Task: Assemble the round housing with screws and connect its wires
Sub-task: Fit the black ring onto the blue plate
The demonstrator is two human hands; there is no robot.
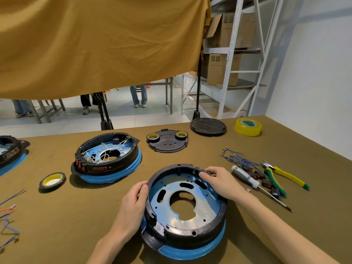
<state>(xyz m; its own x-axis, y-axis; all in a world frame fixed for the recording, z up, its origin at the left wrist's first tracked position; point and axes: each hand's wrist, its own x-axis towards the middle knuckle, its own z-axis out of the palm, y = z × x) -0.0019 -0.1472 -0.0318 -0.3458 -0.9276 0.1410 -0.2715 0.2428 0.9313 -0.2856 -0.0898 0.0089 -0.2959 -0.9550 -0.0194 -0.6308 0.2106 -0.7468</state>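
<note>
A round black housing [190, 233] with a blue metal plate inside and a blue ring under it sits at the table's near middle. My left hand [131, 204] grips its left rim, fingers curled over the edge. My right hand [219, 180] holds the far right rim, fingertips on the black wall. A grey-handled screwdriver [247, 178] lies just right of the housing. Blue wires with brass terminals [234, 157] and red-and-black switches [257, 174] lie beyond it.
A second housing [110, 168] with white wires inside stands at the left middle. A black cover plate [167, 141] carries two tape rolls. A round black lid [208, 126], yellow tape [248, 126], black tape roll [52, 181], yellow-green pliers [282, 176] and loose wires [9, 221] lie around.
</note>
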